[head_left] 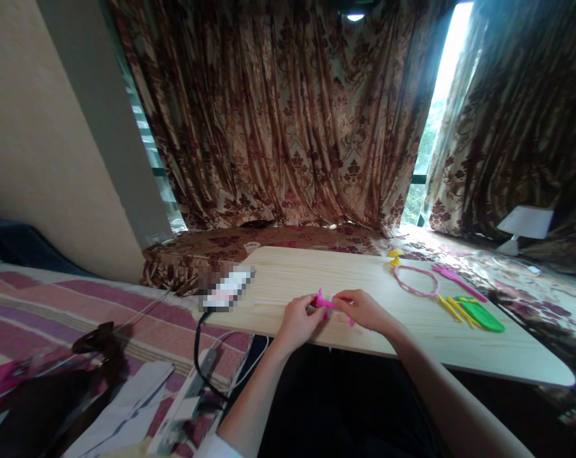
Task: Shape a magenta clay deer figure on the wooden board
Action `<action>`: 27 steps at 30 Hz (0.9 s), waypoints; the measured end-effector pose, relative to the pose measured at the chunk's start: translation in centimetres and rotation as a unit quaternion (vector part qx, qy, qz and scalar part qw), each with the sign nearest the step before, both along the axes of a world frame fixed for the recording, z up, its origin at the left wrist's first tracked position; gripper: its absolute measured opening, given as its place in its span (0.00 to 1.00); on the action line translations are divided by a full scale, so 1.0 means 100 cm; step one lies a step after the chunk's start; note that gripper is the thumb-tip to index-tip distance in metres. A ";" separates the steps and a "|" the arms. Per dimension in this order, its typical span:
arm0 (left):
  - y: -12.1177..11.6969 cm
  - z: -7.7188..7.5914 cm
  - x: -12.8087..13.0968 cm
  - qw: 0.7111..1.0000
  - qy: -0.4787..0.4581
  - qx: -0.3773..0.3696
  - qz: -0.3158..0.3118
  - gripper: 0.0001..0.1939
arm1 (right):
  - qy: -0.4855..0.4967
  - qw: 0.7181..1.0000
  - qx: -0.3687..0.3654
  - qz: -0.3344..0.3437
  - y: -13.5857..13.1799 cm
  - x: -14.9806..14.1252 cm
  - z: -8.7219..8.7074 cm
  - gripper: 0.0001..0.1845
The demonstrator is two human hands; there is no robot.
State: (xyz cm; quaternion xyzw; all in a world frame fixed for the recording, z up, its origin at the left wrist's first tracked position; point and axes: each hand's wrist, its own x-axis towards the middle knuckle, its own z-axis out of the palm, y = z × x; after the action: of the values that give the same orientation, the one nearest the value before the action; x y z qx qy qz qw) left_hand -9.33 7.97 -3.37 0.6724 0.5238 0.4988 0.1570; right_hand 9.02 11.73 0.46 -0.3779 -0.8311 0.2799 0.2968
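Observation:
Both of my hands rest on a pale wooden lap table (412, 331) in front of me. My left hand (297, 321) and my right hand (362, 310) pinch a small bright pink plastic piece (323, 302) between them, fingers closed on it from either side. Farther right on the table lie a pink ring (414, 280), a pink stick-like piece (457, 280), thin yellow sticks (452, 308), a green flat piece (481, 316) and a small yellow piece (394, 256).
A blurred-out object (226, 289) sits at the table's left corner with a black cable (199, 356) running down. A striped bed cover (78, 312) lies left, with papers (140, 401) and a dark bag (44, 401). Patterned curtains (278, 114) hang behind; a white lamp (524, 226) stands right.

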 end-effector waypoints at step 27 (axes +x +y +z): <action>-0.026 0.041 0.015 0.993 -0.119 0.016 -0.015 0.09 | 0.050 0.998 0.002 0.044 -0.024 0.008 0.024 0.16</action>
State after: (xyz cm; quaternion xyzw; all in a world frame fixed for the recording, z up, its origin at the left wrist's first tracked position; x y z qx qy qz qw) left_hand -7.84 5.33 0.71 0.6187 0.4834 0.5808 0.2148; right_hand 9.86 9.32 2.84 -0.3261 -0.8314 0.3094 0.3267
